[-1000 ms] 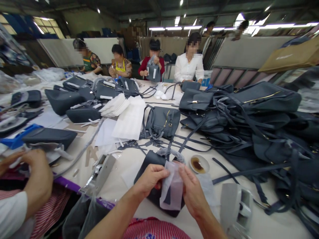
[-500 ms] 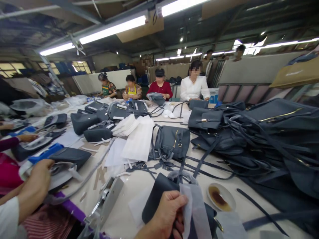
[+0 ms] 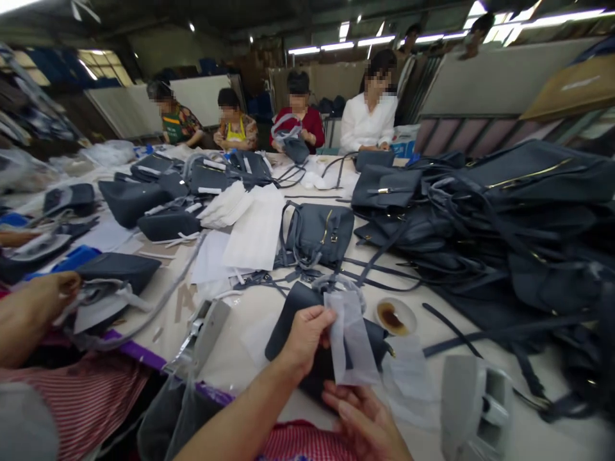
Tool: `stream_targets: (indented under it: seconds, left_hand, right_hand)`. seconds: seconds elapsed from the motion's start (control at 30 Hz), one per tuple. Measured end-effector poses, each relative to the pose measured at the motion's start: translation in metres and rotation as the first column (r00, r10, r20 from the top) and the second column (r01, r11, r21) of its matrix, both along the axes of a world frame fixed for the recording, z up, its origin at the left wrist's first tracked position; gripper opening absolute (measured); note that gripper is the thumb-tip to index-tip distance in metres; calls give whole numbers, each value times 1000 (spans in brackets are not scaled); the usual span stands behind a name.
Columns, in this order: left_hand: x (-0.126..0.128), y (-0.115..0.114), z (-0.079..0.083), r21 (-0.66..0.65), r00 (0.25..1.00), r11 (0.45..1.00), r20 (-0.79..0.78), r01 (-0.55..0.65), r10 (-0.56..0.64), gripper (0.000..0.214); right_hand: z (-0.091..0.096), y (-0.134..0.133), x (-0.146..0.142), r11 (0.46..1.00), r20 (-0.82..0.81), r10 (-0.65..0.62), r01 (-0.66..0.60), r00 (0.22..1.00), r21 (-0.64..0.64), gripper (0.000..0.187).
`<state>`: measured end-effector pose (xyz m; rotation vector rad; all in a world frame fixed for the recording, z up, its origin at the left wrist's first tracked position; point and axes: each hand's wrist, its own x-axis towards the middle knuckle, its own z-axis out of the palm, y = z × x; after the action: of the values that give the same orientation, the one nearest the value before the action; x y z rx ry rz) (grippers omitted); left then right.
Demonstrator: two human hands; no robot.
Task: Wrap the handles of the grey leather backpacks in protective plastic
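My left hand [image 3: 303, 337] pinches a thin translucent white sheet [image 3: 353, 339] by its upper left edge, holding it up over a dark grey-blue bag [image 3: 298, 314] that lies on the table in front of me. My right hand [image 3: 368, 424] is below the sheet, palm up, fingers spread and loosely curled, holding nothing that I can see. A small dish with brown liquid [image 3: 395, 316] sits just right of the bag.
A big heap of grey-blue bags [image 3: 504, 218] and straps fills the right. White sheets [image 3: 254, 230] and another bag [image 3: 317, 234] lie mid-table. A metal tool [image 3: 202, 333] lies left, a grey device [image 3: 473, 403] right. A neighbour's hand [image 3: 36, 307] works at left; several people sit opposite.
The camera tipped up, then came back down. My right hand let go of the sheet and dropped below it; my left hand still holds the sheet, now higher.
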<state>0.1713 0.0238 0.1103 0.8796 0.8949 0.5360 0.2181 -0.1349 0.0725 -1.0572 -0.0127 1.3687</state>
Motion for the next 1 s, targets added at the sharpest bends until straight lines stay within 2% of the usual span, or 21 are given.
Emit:
stream_targets:
  seconds: [0.1, 0.17, 0.23, 0.3, 0.37, 0.5, 0.57, 0.77, 0.93, 1.0]
  left_hand:
    - [0, -2, 2, 6, 1000, 1000, -7, 15, -15, 41]
    - [0, -4, 3, 23, 1000, 1000, -17, 19, -19, 41]
    - [0, -5, 6, 42, 999, 999, -29, 19, -17, 41]
    - [-1, -4, 8, 59, 999, 998, -39, 15, -13, 41]
    - [0, -4, 10, 74, 999, 997, -46, 9, -5, 41]
    - [1, -7, 7, 108, 998, 994, -60, -9, 16, 43]
    - [2, -9, 5, 130, 997, 991, -68, -18, 27, 43]
    - [3, -13, 0, 166, 995, 986, -86, -32, 47, 39]
    - [4, -18, 2, 177, 993, 982, -89, -62, 78, 38]
    - [5, -20, 3, 179, 993, 981, -83, -68, 84, 38]
  right_hand:
    - [16, 9, 8, 995, -202, -80, 90, 976, 41, 48]
    - [21, 14, 11, 996, -291, -62, 78, 955, 44, 43]
    - [21, 14, 12, 999, -298, -36, 31, 954, -24, 30]
    - [19, 9, 10, 996, -276, 29, -50, 961, -68, 26]
    - [19, 4, 7, 996, -250, 64, -77, 966, -46, 32]
    - [26, 6, 1, 1000, -160, -31, 30, 987, -4, 57]
    - [31, 15, -1, 999, -103, -45, 45, 994, -1, 62]
    - [38, 33, 1, 985, 103, -136, 145, 985, -89, 63]
    - [37, 32, 3, 985, 187, -158, 169, 970, -42, 66]
    - [37, 32, 4, 978, 267, -173, 198, 948, -69, 65]
